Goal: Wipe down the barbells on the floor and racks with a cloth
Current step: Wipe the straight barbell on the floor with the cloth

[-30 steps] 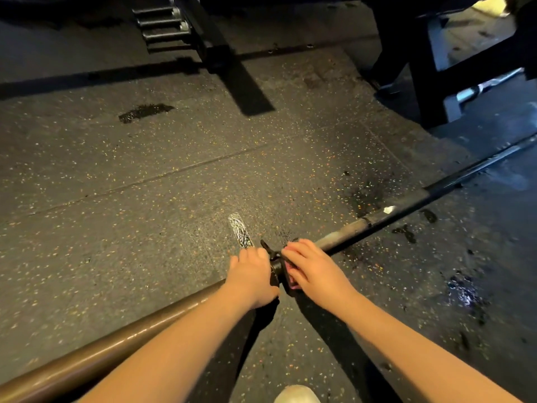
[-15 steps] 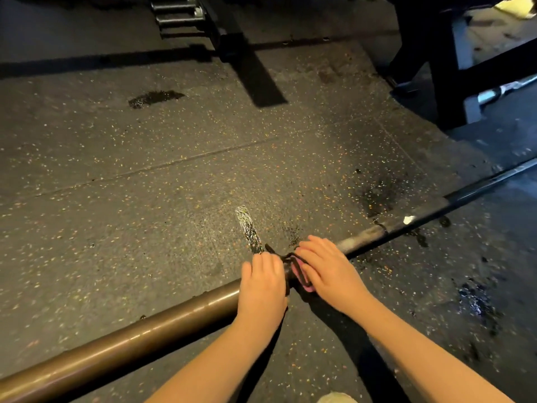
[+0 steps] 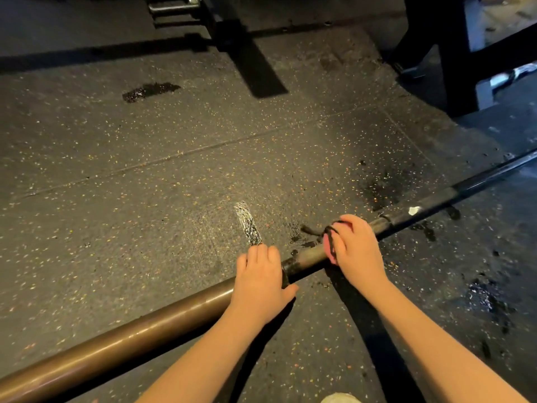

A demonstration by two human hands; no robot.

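Observation:
A long barbell (image 3: 122, 341) lies on the rubber floor, running from the lower left up to the right edge. Its thick bronze sleeve is at the left and its thin dark shaft at the right. My left hand (image 3: 260, 282) presses down over the inner end of the sleeve, at the collar. My right hand (image 3: 356, 251) is wrapped around the thin shaft a little further right, gripping a dirty pink cloth (image 3: 329, 247) against the bar. A stretch of bare shaft shows between the two hands.
Dark wet patches (image 3: 482, 298) and grime spots mark the floor to the right. A black rack base (image 3: 459, 68) stands at the upper right, and a rack with steel pegs (image 3: 174, 7) at the top. A shoe tip (image 3: 340, 398) shows at the bottom edge.
My right hand slid the cloth to the right along the shaft, away from my left hand, opening a gap of bare bar between them. The left hand stayed on the sleeve end.

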